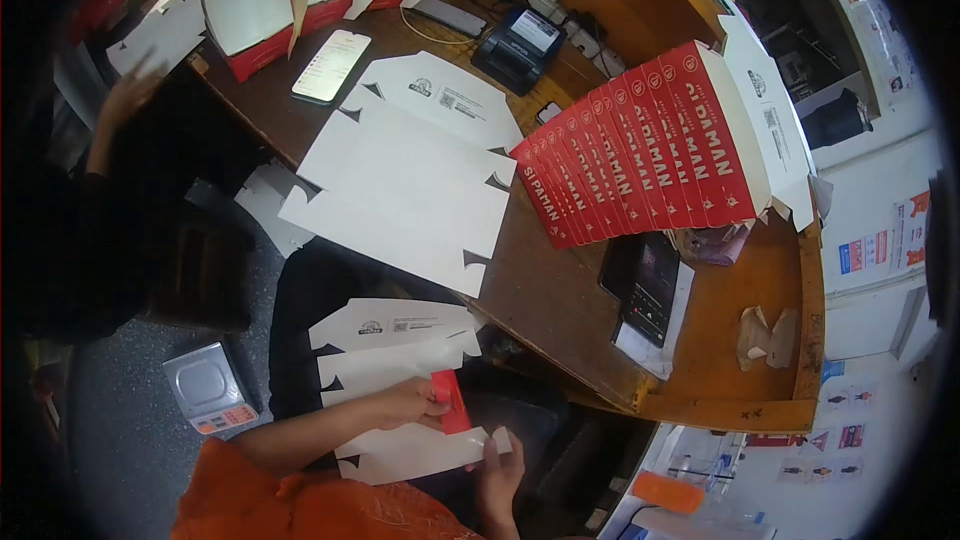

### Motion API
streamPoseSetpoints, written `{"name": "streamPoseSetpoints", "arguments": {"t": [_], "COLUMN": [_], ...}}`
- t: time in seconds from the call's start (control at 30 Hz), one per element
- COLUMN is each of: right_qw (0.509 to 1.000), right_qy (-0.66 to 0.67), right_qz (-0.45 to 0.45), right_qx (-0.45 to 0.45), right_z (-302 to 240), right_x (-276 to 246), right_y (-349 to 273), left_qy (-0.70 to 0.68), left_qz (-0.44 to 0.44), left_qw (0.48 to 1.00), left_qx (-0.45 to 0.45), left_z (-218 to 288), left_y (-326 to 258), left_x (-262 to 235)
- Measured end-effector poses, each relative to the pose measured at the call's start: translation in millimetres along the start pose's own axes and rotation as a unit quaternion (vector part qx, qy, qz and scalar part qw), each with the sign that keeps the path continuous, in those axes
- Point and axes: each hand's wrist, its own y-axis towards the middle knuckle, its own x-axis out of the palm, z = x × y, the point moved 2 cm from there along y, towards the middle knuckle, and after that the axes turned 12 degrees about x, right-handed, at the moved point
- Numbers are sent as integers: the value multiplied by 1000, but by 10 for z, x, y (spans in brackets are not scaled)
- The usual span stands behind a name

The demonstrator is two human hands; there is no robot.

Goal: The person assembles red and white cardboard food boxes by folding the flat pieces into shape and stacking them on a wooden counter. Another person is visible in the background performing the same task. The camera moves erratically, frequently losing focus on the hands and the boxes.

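Both hands' grip (455,430) on carton blank (400,380)

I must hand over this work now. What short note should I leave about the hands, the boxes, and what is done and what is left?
Left hand: pressing a red flap of the flat box blank on the lap.
Right hand: holding the blank's lower right edge.
On the wooden table: a stack of unfolded white blanks and a row of red folded boxes standing side by side.
Done: that row of boxes.
Left: the blank in hand, only begun, and the stack.
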Motion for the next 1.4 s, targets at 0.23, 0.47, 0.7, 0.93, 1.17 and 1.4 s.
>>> {"name": "streamPoseSetpoints", "arguments": {"t": [0.23,0.47,0.7,0.93,1.17,1.4], "right_qw": [959,959,972,996,886,815], "right_qy": [-192,-248,163,52,-230,-426], "right_qz": [-4,19,-122,-61,-64,-139], "right_qx": [-206,-135,115,49,-398,-368], "right_z": [-109,-17,169,11,-588,-781], "right_x": [-29,56,-253,-256,151,383], "right_y": [104,184,774,873,219,-29], "left_qy": [168,369,474,588,281,417], "left_qz": [30,-39,-385,-353,20,84], "left_qw": [982,914,771,725,959,879], "left_qx": [84,162,182,64,-34,216], "left_z": [-2,-240,713,1185,811,320], "left_y": [41,16,-384,-204,-41,-85], "left_x": [195,379,464,324,-209,-35]}}
